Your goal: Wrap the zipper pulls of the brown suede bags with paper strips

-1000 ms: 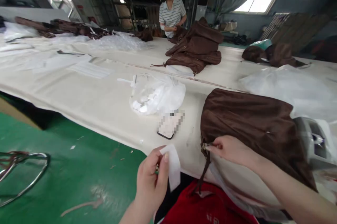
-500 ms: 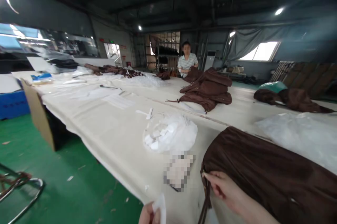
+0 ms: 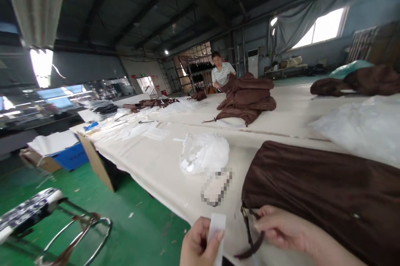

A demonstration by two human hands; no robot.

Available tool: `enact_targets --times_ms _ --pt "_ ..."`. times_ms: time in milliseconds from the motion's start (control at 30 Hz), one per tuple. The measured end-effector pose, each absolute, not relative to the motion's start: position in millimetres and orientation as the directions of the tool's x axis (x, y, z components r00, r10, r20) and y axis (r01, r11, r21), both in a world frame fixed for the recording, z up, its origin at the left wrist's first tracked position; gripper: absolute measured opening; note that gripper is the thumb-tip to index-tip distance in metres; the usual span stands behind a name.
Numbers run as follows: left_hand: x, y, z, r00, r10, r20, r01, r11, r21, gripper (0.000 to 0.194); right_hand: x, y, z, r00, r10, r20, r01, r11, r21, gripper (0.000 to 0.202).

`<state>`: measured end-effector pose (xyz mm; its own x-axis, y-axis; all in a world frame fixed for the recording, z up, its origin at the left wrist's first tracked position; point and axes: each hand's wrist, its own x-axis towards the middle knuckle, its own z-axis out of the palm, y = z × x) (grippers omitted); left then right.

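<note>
In my left hand (image 3: 197,244), low in the middle of the view, a small white rectangular paper tag (image 3: 218,221) is pinched between thumb and fingers. To the right, my right hand (image 3: 279,226) grips a thin dark brown strap (image 3: 251,251) that curves down toward the table. The strap is by the left end of a large brown soft item (image 3: 300,174), which looks like leather or cloth and lies flat. Its exact kind is unclear. Metal-coloured fittings show near the strap.
A clear plastic bag (image 3: 204,153) with white slips lies ahead, a blurred-out flat object (image 3: 216,189) before it. Brown items are piled (image 3: 250,97) farther back, near a person (image 3: 222,75). Plastic sheeting (image 3: 362,124) lies right. A stool (image 3: 31,212) stands left of the long table (image 3: 146,170).
My left hand has come up and right with the white tag. My right hand has shifted slightly right and lower, with the strap now lifted and bent in its fingers. The view has turned left and tilted.
</note>
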<state>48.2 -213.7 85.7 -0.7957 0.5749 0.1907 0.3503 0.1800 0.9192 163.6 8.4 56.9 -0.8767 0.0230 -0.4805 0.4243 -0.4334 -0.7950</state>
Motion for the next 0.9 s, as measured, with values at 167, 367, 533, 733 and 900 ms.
enact_targets --times_ms 167,367,533,733,900 --pt "57 -206 99 -0.718 0.689 0.095 0.405 0.303 0.863 0.035 183 15 87 -0.976 -0.153 -0.158 0.217 -0.558 -0.801 0.029" --pt "71 -202 103 -0.637 0.763 0.109 0.538 0.34 0.771 0.031 188 13 100 -0.993 0.066 -0.096 0.04 -0.581 -0.813 0.028" --pt "81 -199 113 -0.539 0.822 0.183 0.681 0.297 0.669 0.024 184 11 105 -0.943 0.288 -0.164 -0.024 -0.553 -0.833 0.035" --pt "85 -196 122 -0.495 0.845 0.203 0.754 0.3 0.585 0.024 182 12 102 -0.914 0.367 -0.173 -0.058 -0.54 -0.84 0.032" --pt "82 -191 117 -0.473 0.856 0.209 0.785 0.302 0.541 0.025 179 14 97 -0.928 0.335 -0.162 -0.027 -0.495 -0.868 0.034"
